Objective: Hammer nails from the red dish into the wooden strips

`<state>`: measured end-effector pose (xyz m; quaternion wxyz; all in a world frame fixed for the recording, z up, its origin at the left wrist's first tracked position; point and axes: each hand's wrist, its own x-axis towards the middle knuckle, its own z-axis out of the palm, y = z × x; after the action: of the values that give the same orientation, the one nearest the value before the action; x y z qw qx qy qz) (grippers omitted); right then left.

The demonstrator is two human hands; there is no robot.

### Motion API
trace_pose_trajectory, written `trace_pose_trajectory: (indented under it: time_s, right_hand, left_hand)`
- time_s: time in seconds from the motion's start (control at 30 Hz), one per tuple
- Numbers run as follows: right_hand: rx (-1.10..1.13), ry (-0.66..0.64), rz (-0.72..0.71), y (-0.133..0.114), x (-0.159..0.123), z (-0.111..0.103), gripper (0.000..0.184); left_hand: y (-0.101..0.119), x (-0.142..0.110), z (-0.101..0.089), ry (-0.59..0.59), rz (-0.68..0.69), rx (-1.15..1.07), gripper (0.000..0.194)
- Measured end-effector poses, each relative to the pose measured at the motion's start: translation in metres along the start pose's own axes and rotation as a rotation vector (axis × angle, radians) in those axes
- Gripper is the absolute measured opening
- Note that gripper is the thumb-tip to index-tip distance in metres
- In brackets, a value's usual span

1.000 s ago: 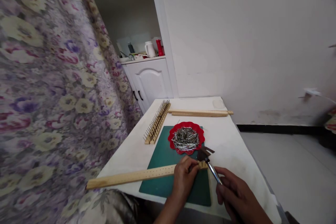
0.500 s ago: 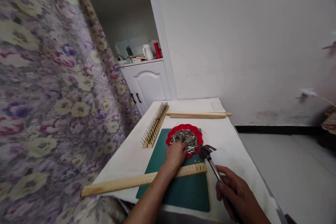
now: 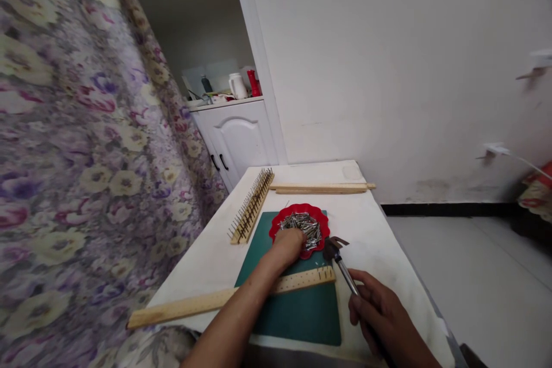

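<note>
My left hand [image 3: 288,243] reaches into a red scalloped dish [image 3: 319,216] heaped with metal nails [image 3: 303,222], its fingers curled among them. My right hand [image 3: 379,316] grips the handle of a small claw hammer [image 3: 337,256], whose head hovers just right of the dish. A long wooden strip [image 3: 207,300] marked with dots lies across the green cutting mat [image 3: 297,313] in front of me, with a few nails standing at its right end.
A wooden strip bristling with nails [image 3: 250,207] lies at the white table's [image 3: 215,259] left edge. Two bare wooden strips [image 3: 321,187] rest at the far end. A floral curtain [image 3: 86,155] hangs on the left, with a white cabinet [image 3: 237,138] behind.
My left hand left the right end of the long strip and moved forward into the nail dish. The hammer stayed in my right hand, shifting slightly.
</note>
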<state>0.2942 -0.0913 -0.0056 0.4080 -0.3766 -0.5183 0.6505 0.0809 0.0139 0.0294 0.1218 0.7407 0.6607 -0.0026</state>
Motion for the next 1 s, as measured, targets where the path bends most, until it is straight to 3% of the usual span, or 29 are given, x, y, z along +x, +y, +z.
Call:
trace_pose_trajectory:
  time_s: [0.13,0.27,0.4,0.6,0.77,0.87,1.0]
  right_hand:
    - [0.032,0.019,-0.019,-0.003,0.002,0.001,0.041]
    - [0.024,0.070,-0.048,-0.006,0.006,0.005,0.039]
    - [0.067,0.110,-0.098,-0.001,0.012,0.009,0.041]
    - [0.110,0.118,-0.102,0.003,0.012,0.012,0.040]
    - [0.175,0.092,-0.097,0.002,0.011,0.010,0.044]
    - [0.212,0.088,-0.090,0.004,0.013,0.005,0.048]
    - [0.229,0.072,-0.079,0.006,0.014,0.002,0.049]
  left_hand:
    - [-0.002,-0.021,-0.004,0.091,0.017,0.067,0.019]
    - [0.003,-0.050,0.003,0.256,0.024,0.019,0.017]
    - [0.024,-0.081,0.020,0.339,0.141,-0.247,0.014]
    - [0.057,-0.108,0.046,0.320,0.304,-0.646,0.014]
    - [0.062,-0.107,0.058,0.311,0.127,-1.034,0.004]
    - [0.062,-0.104,0.067,0.236,0.009,-1.386,0.019]
    - [0.066,-0.101,0.079,0.261,-0.036,-1.585,0.025]
